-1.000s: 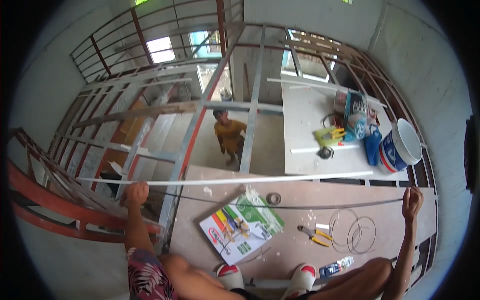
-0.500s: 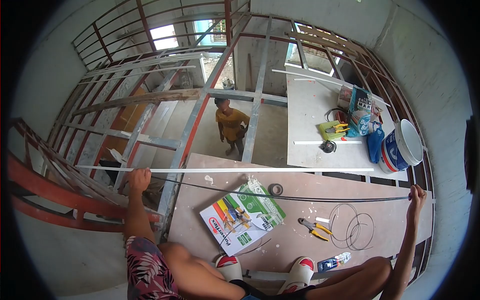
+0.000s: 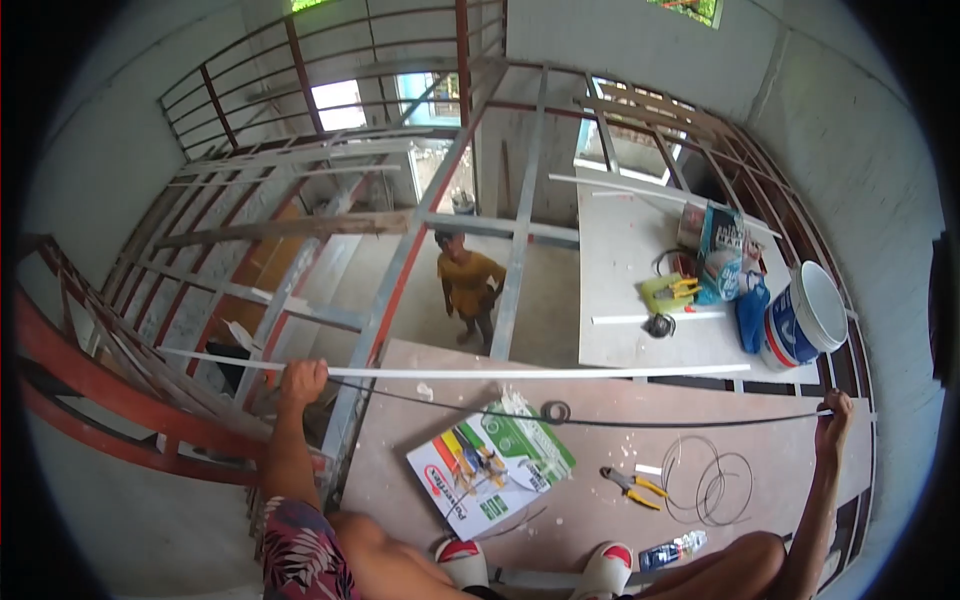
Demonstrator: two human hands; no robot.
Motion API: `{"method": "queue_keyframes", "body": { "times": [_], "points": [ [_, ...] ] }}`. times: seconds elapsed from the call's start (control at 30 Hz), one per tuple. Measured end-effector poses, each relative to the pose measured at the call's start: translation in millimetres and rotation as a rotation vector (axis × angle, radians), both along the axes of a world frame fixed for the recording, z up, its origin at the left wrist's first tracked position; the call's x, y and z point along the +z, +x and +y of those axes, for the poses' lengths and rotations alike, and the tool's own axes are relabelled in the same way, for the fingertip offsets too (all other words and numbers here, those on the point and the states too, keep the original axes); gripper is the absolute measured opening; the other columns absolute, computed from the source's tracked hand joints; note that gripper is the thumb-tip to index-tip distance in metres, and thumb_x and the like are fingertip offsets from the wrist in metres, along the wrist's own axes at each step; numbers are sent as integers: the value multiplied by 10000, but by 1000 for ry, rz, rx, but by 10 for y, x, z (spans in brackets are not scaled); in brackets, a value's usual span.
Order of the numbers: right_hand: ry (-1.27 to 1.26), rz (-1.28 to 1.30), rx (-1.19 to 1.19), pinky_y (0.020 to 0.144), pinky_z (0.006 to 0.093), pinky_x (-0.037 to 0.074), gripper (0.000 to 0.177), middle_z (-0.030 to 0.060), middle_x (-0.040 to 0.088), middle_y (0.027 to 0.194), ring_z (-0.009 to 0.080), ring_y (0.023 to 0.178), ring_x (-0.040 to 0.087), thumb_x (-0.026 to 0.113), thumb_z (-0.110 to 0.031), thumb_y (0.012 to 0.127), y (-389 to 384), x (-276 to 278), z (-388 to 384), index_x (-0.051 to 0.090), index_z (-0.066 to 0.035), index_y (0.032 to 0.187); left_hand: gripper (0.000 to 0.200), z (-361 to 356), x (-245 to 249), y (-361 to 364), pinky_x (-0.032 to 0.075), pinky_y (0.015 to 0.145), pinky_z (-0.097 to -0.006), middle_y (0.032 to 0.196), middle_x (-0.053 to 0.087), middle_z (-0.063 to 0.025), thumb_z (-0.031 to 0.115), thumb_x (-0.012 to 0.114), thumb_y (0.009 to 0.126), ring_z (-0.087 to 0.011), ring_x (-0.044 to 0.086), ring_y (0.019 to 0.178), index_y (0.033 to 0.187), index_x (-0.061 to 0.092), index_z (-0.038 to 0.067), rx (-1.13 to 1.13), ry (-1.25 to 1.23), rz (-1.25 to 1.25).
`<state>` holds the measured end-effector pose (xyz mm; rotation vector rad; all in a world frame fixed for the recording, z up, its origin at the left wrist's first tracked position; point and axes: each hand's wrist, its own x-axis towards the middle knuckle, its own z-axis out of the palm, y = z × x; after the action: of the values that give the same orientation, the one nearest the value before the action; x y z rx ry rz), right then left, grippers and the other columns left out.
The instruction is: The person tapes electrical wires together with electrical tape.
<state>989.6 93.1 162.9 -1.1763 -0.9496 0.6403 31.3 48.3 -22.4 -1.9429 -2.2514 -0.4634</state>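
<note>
My left hand (image 3: pixel 304 381) is closed around a black cable (image 3: pixel 680 423), at the left edge of the pinkish board (image 3: pixel 400 500). A long white strip (image 3: pixel 520 373) runs across behind the cable and passes right at this hand's knuckles. My right hand (image 3: pixel 834 410), at the far right, is closed on the cable's other end. Between the hands the cable stretches over the board, sagging slightly on the left and passing over a black tape roll (image 3: pixel 556 412). Below it lie a Powerflex box (image 3: pixel 490 465), yellow-handled pliers (image 3: pixel 633 488) and a loose wire coil (image 3: pixel 708 480).
A white panel (image 3: pixel 620 255) holds a paint bucket (image 3: pixel 805 318), a bag (image 3: pixel 722 255) and yellow-handled pliers (image 3: pixel 683 288). Open steel framing (image 3: pixel 395 285) shows the floor below, where a person (image 3: pixel 468 285) stands. By my feet is a small bottle (image 3: pixel 672 550).
The head view has tilted up, so everything sits lower in the picture. My left hand has shifted a little to the right along the strip. Both hands keep hold of the cable.
</note>
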Motion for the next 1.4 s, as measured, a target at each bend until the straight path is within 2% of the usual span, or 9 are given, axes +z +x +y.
{"method": "queue_keyframes", "body": {
  "times": [0.07,0.13,0.3,0.37,0.57,0.87,1.07,1.3,1.4],
  "points": [
    [-48,72,-35,552,243,289,247,-36,369,651,68,567,333,554,-47,795,-50,75,-16,408,-126,613,390,-43,4,30,470,672,-542,708,614,-257,277,499,894,-468,596,703,665,644,-2,-38,-48,-3],
    [19,16,136,541,242,281,272,-38,365,652,66,562,324,552,-40,785,20,75,-64,390,-134,589,395,-34,119,196,481,682,-533,724,618,-257,300,513,884,-464,598,713,671,645,-4,12,-110,-58],
    [-81,-112,52,526,241,267,334,-51,337,634,62,548,304,571,-60,790,96,10,-100,348,-147,558,412,38,71,207,494,677,-521,702,615,-258,314,516,881,-464,602,695,670,652,-11,-82,-114,-8],
    [-197,-302,-9,500,243,263,348,-54,323,601,57,526,300,587,-94,814,122,-24,-120,354,-145,561,424,22,4,190,499,673,-516,693,613,-261,322,516,882,-464,604,689,664,655,-13,-84,-110,1],
    [-254,-604,-16,461,255,255,402,-45,361,545,52,488,342,605,-215,888,64,-68,-92,390,-122,561,489,-13,-80,109,503,681,-514,673,612,-269,391,533,874,-453,621,690,639,665,-16,-10,-222,32],
    [-305,-890,-68,458,287,237,489,-38,304,537,64,487,315,552,-359,950,-39,-152,-46,361,-102,580,507,-90,79,114,508,692,-499,700,635,-252,443,541,867,-442,634,714,690,685,-11,183,-315,-34],
    [-298,-965,-42,464,302,199,562,-8,287,536,79,502,281,516,-481,950,-237,13,-76,367,-77,588,508,-92,89,91,506,710,-495,734,642,-252,453,543,866,-445,635,750,707,686,-8,219,-355,-75],
    [-289,-1003,-9,463,306,212,555,-9,275,542,86,501,279,512,-466,951,-314,64,-93,368,-65,594,511,-118,139,98,504,718,-491,741,641,-254,456,546,865,-442,632,750,707,682,-10,235,-333,-78],
    [-303,-994,-6,472,317,228,550,-3,315,529,87,507,317,529,-438,947,-325,72,-91,375,-50,589,508,-118,114,76,504,721,-488,751,644,-253,456,547,866,-439,633,756,710,682,-9,233,-325,-61]
  ]
}}
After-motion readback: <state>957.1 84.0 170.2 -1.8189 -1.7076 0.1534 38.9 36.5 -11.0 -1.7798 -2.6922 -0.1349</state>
